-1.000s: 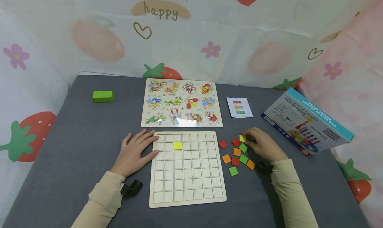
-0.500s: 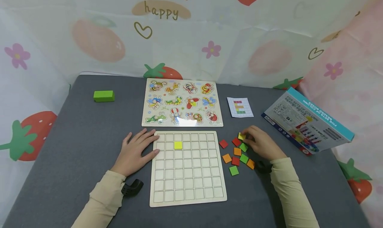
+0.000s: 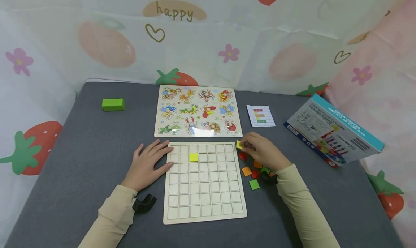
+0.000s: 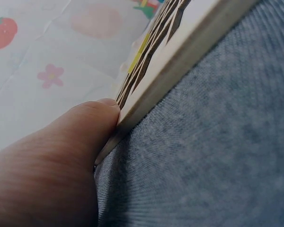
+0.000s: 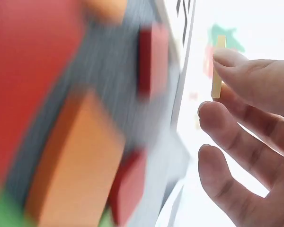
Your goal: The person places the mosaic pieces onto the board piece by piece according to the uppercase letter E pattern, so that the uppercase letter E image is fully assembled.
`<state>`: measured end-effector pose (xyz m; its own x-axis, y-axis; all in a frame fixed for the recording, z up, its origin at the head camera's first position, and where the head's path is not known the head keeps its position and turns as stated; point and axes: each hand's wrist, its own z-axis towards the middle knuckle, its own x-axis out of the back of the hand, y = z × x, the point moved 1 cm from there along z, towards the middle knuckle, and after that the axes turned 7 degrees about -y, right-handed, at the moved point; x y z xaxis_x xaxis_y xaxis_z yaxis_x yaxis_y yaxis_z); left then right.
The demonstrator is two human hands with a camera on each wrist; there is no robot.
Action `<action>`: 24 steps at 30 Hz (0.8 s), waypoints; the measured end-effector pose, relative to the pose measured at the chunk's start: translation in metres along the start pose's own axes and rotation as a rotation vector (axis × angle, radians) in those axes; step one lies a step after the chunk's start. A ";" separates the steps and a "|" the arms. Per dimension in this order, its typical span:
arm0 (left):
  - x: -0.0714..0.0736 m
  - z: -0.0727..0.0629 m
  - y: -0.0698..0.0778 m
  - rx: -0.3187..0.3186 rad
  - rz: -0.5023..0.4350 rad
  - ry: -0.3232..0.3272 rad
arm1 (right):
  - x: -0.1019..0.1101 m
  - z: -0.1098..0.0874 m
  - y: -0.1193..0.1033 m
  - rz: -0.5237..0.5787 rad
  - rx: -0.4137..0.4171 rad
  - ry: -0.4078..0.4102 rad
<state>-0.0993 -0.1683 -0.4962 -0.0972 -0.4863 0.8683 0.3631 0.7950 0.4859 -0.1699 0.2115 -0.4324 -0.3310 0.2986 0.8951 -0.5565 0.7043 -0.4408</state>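
My right hand (image 3: 264, 152) pinches a yellow square tile (image 3: 239, 144) beside the top right corner of a pale wooden grid board (image 3: 204, 197). In the right wrist view, the held tile (image 5: 217, 78) is seen edge-on, with the thumb against it. Spread and fairly straight, the fingers of my left hand (image 3: 144, 169) touch the board's upper left edge. The left wrist view shows the thumb (image 4: 85, 127) against the board's side. Another yellow tile (image 3: 193, 157) lies in a cell of the second row. Red, orange and green tiles lie under and below my right hand, partly hidden.
An insect-picture board (image 3: 198, 111) lies behind the grid board. To its right is a small pattern card (image 3: 260, 116) with coloured squares. A printed box (image 3: 334, 132) leans at the right, and a green block (image 3: 113, 105) sits at the far left.
My right hand has carried the yellow tile left from the loose pile to the grid board's right edge. My left hand stays in place.
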 end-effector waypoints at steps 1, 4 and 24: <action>0.000 0.000 0.000 -0.001 0.000 -0.003 | -0.002 0.003 -0.004 -0.008 0.016 -0.008; 0.000 0.000 0.001 -0.003 -0.003 -0.011 | -0.008 0.014 -0.018 -0.036 0.054 -0.033; -0.001 0.001 0.000 0.003 0.000 -0.005 | -0.035 0.049 -0.068 -0.081 0.268 -0.100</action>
<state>-0.1000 -0.1677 -0.4969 -0.1017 -0.4848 0.8687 0.3604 0.7960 0.4863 -0.1580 0.1213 -0.4372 -0.3431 0.1745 0.9230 -0.7612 0.5240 -0.3820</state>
